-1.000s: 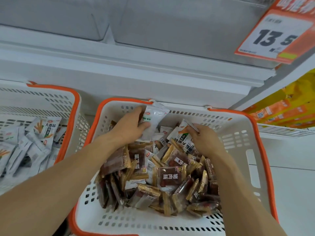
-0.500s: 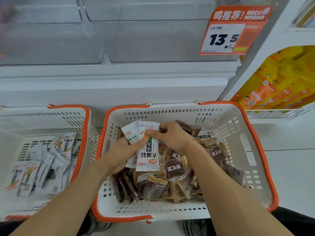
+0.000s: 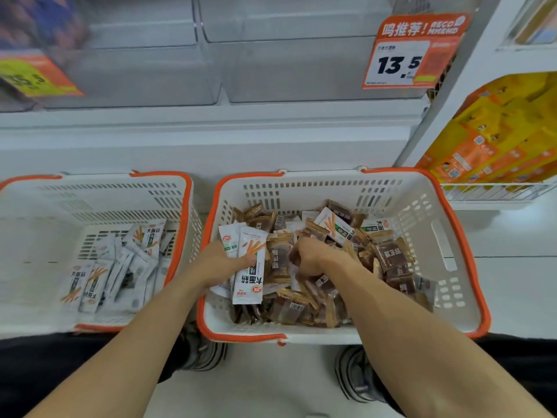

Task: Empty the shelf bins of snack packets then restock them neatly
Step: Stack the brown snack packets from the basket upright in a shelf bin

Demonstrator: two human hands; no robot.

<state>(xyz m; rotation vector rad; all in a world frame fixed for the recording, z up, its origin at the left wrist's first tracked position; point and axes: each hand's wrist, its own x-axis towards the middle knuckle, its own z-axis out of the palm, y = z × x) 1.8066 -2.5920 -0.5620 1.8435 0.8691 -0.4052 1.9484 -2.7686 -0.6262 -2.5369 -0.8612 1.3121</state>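
Snack packets (image 3: 316,267) fill the right-hand basket (image 3: 464,267), a white plastic one with an orange rim that sits on the floor in front of the shelving; most of them are brown wrappers with gold ends, heaped loosely, with a few white sachets mixed in along the far side. The person's left hand (image 3: 220,263) is at the left edge of that heap, thumb and fingers curled around a small fan of white packets (image 3: 251,267), the front one long and printed with orange sticks and dark characters. The right hand (image 3: 310,257) is pushed down into the brown packets just beside it, knuckles up and fingers curled under among the wrappers; I cannot tell whether it has hold of one. A second basket (image 3: 90,200) of the same kind stands just to the left, holding only white sachets (image 3: 117,267) piled towards its right side. Above both baskets, the clear shelf bins (image 3: 286,55) are on the shelf, and an orange price tag (image 3: 413,52) reading 13.5 hangs on the right one. Yellow and orange boxes (image 3: 497,134) are stacked on the neighbouring rack at the right. The person's shoes (image 3: 358,375) show below the basket.
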